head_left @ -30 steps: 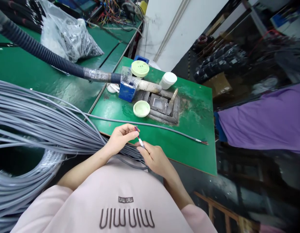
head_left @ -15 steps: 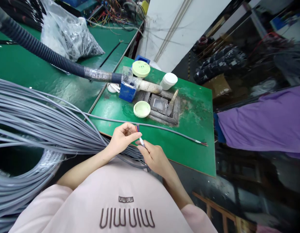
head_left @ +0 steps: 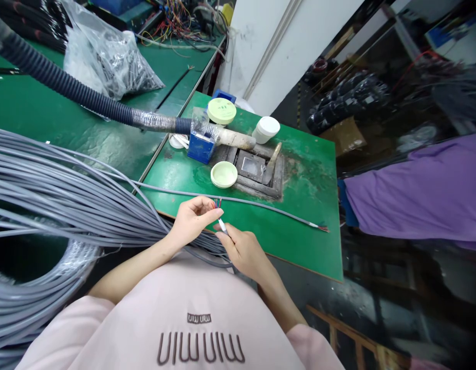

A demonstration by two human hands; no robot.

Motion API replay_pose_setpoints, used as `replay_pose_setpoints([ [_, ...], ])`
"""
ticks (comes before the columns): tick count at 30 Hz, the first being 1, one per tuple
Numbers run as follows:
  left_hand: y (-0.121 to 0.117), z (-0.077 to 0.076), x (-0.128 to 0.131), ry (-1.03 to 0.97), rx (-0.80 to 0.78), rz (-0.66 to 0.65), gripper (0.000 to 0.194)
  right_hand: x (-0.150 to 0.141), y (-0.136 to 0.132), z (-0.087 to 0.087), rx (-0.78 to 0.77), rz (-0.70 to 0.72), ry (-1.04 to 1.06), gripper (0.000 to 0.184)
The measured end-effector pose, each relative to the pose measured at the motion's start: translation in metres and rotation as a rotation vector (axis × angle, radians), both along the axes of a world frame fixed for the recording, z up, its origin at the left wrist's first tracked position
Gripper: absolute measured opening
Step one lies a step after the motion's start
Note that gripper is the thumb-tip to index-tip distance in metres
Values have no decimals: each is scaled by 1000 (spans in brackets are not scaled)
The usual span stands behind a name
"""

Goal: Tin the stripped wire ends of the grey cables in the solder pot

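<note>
Close to my body, above the near edge of the green table (head_left: 299,246), I hold the end of a grey cable (head_left: 223,226) with a white band near its tip. My right hand (head_left: 243,249) is closed around the cable below that band. Thin coloured wires (head_left: 217,203), red and blue among them, fan out of the end, and my left hand (head_left: 194,218) pinches them between thumb and fingers. Another grey cable (head_left: 261,204) lies across the table just beyond my hands, its stripped wires at the right.
A big bundle of grey cables (head_left: 68,190) fills the left. Beyond my hands are a pale green open tub (head_left: 224,174), a solder pot (head_left: 253,164), a white jar (head_left: 266,129), a blue box (head_left: 200,147) and a ribbed hose (head_left: 87,97). Purple cloth (head_left: 415,190) hangs at right.
The coloured wires at the cable's end are spread a little wider apart than before. Both hands stay in almost the same place; the whole view has shifted slightly.
</note>
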State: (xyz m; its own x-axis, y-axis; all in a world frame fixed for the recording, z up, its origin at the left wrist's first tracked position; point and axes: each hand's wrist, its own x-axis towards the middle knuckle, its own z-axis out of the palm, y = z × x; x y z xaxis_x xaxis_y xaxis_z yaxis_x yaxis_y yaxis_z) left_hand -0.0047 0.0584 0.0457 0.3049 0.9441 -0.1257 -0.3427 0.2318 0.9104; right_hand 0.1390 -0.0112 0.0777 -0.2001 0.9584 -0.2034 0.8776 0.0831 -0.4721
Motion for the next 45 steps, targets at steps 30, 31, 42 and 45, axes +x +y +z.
replay_pose_setpoints([
  [30, -18, -31, 7, 83, 478, 171, 11, 5, -4, -9, 19, -197, 258, 40],
  [31, -19, -33, 8, 91, 450, 173, 12, 6, -4, -11, 79, -213, 228, 43],
  [42, -15, -29, 13, 40, 227, 157, 20, 9, 4, -18, 530, 59, -43, 37],
  [45, -15, -30, 12, 54, 321, 167, 14, 7, 6, -21, 477, 5, 6, 36],
])
